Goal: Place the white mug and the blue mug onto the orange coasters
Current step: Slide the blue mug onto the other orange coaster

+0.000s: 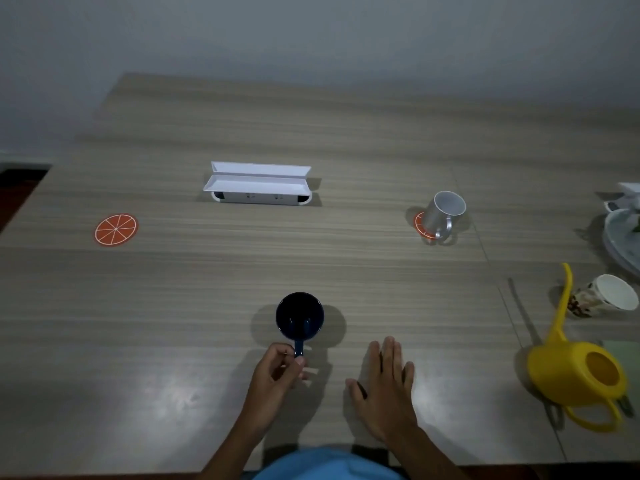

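The blue mug stands upright near the table's front middle, its handle pointing toward me. My left hand pinches that handle with thumb and fingers. My right hand lies flat and open on the table, to the right of the mug, holding nothing. The white mug stands on an orange coaster at the right, with only the coaster's left edge showing. A second orange coaster, patterned like a citrus slice, lies bare at the far left.
A white socket box with an open lid sits at the table's middle back. A yellow watering can lies at the right front, with a patterned paper cup on its side behind it. Plates are at the right edge.
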Available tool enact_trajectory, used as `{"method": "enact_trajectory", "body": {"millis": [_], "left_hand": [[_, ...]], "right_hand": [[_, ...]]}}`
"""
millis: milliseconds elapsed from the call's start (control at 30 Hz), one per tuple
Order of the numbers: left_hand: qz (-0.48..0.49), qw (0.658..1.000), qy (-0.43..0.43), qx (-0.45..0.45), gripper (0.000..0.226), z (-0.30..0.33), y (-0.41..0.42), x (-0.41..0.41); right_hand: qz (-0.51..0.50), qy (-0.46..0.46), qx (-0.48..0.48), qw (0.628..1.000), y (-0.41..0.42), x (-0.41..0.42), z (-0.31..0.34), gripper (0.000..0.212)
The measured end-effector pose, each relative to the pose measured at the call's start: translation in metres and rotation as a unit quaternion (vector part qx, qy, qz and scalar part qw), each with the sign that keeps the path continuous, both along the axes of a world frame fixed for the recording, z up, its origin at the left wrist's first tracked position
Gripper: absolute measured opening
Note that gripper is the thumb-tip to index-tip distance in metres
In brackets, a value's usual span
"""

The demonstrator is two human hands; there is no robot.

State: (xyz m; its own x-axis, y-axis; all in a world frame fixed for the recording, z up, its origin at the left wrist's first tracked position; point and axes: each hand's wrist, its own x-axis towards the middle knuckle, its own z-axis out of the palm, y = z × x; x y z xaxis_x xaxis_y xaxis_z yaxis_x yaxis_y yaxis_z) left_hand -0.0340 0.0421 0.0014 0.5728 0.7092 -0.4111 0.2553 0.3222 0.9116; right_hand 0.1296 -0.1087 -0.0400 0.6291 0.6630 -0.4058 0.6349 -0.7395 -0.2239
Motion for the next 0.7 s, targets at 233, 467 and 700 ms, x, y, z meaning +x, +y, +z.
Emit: {"method": "enact_trajectory", "body": {"millis": [233,467,700], "left_hand": [[-0.026,0.999,-0.008,-0.047,0.018,0.003,0.003,0.009],[0.036,0.996,-0.045,-0.063,0.018,0.002,0.021,0.001],[0.082,0.992,-0.079,-0.052,0.022,0.000,0.053,-0.028]], "right_hand": [[-0.016,0.006,0.001,1.000,0.004,-0.005,0.003,0.083],[0.023,0.001,0.029,0.999,0.011,-0.022,0.006,0.077],[0.102,0.001,0.025,0.995,0.063,-0.047,0.010,0.081]]}}
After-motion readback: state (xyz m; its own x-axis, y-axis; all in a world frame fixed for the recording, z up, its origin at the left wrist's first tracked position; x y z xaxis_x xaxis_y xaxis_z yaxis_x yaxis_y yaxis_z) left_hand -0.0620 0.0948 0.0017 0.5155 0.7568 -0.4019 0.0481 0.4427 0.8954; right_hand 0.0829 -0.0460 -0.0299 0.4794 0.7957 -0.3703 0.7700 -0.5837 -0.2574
